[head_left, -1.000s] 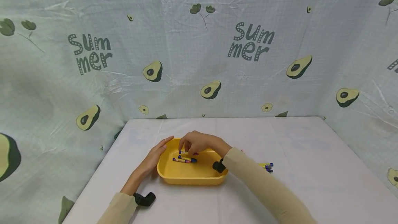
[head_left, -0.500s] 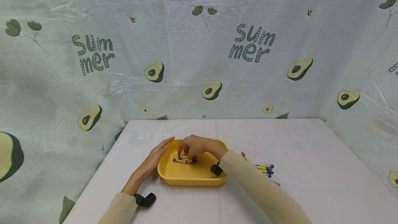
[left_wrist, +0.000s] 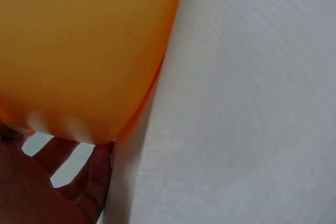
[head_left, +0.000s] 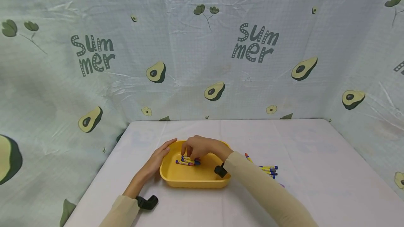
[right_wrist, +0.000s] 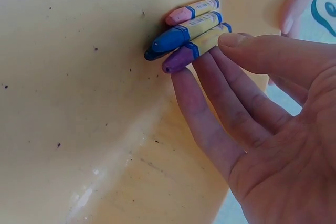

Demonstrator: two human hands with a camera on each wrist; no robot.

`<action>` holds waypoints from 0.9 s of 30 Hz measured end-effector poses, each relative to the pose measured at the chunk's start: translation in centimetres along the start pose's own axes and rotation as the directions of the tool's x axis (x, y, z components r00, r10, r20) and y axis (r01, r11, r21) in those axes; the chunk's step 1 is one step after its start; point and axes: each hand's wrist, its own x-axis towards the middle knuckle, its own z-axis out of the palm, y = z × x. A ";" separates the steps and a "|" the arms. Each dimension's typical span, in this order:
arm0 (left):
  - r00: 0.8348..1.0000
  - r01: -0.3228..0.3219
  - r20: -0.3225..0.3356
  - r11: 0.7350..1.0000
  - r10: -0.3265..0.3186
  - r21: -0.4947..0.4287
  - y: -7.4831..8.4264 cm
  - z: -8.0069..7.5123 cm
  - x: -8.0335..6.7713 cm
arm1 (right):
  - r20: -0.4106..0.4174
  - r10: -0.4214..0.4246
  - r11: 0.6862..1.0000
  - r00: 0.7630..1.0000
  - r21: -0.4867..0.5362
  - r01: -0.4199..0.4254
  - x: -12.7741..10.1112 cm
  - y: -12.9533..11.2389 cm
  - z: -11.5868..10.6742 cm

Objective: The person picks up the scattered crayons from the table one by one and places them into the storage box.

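A yellow tray [head_left: 195, 184] stands on the table with a small bunch of crayons inside. My left hand [head_left: 155, 160] grips the tray's left side; in the left wrist view its fingertips touch the outer wall. My right hand [head_left: 199, 146] reaches into the tray. Between its thumb and fingers it pinches a purple crayon [right_wrist: 181, 59], beside a blue crayon [right_wrist: 172, 38]. Beyond that lies a pink crayon [right_wrist: 181, 15], and another dark blue tip shows beneath the blue one. In the head view my fingers hide part of the bunch.
Several more crayons [head_left: 270, 168] lie on the white-covered table [head_left: 315, 157] right of the tray, partly behind my right sleeve. A printed cloth [head_left: 183, 45] hangs behind and at the sides.
My right hand has lowered slightly, bringing the crayon it holds down against the others in the tray. My right forearm has shifted, uncovering more of the table crayons. The left hand stays put.
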 end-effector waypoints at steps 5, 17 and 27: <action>1.000 0.003 -0.004 1.000 -0.003 0.002 0.1 0.1 0.0 | -0.001 0.006 1.000 1.000 0.021 -0.006 -0.3 -0.3 -0.4; 1.000 0.005 -0.008 1.000 -0.005 0.006 0.1 0.1 0.1 | -0.018 -0.011 1.000 1.000 -0.009 0.010 -1.4 -0.4 -1.2; 1.000 -0.001 -0.007 1.000 0.001 -0.006 -0.1 0.0 0.3 | -0.054 -0.033 0.999 0.998 0.001 0.033 -3.6 0.2 -2.8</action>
